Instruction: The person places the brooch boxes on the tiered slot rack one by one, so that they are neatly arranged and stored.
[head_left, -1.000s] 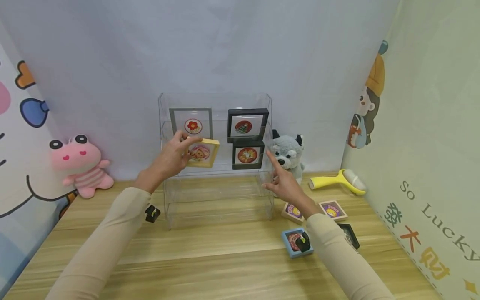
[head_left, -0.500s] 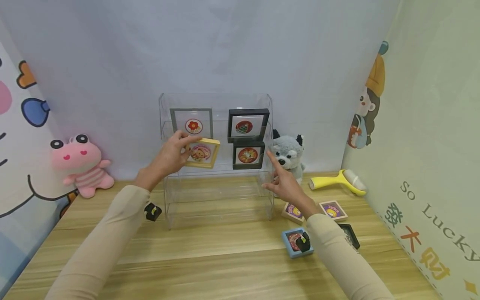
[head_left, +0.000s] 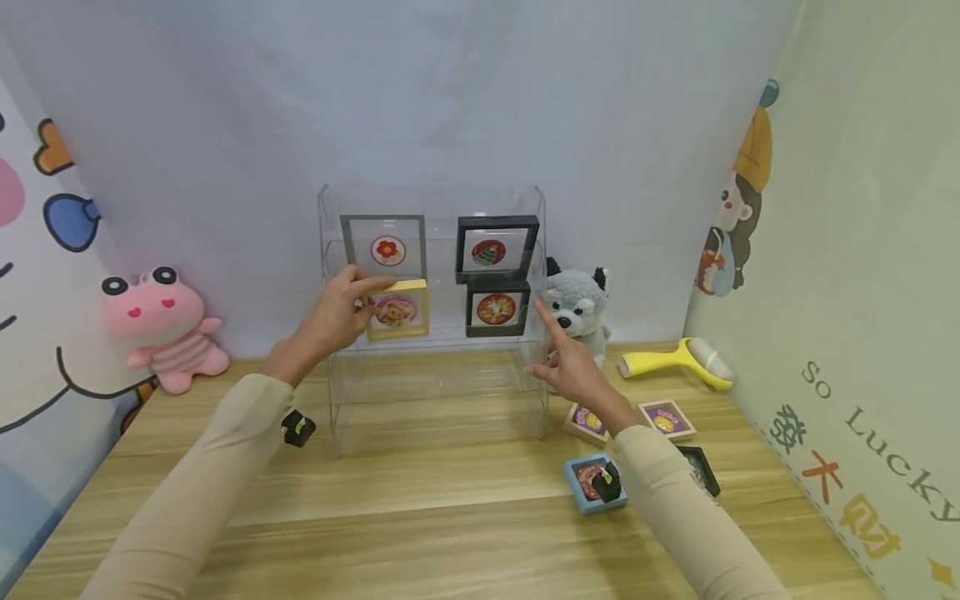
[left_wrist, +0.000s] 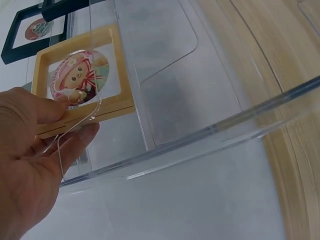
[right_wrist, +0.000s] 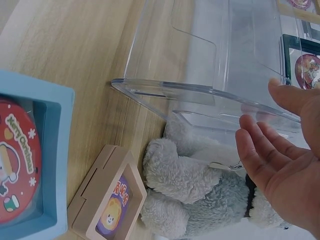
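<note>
A clear acrylic tiered display rack point(head_left: 435, 387) stands against the back wall. My left hand point(head_left: 330, 315) pinches the left side of a yellow picture frame point(head_left: 397, 312), thumb on its face and fingers behind it. That frame stands nearly upright on the second tier, its cartoon doll facing out. Beside the rack's right side panel is my right hand point(head_left: 572, 371), index finger extended upward and nothing gripped; contact with the panel cannot be told. Black frames point(head_left: 497, 308) occupy the rack's right side, and a grey frame point(head_left: 385, 218) stands above the yellow one.
A grey plush dog point(head_left: 573, 304) sits right of the rack, a pink plush frog point(head_left: 161, 329) to the left. A blue frame point(head_left: 576, 500), small beige frames point(head_left: 666, 420), a black frame point(head_left: 701, 471) and a yellow-handled roller point(head_left: 652, 364) lie on the table at right.
The yellow frame has shifted slightly left and turned to face straight out, my left hand moving with it. My right hand stays in place.
</note>
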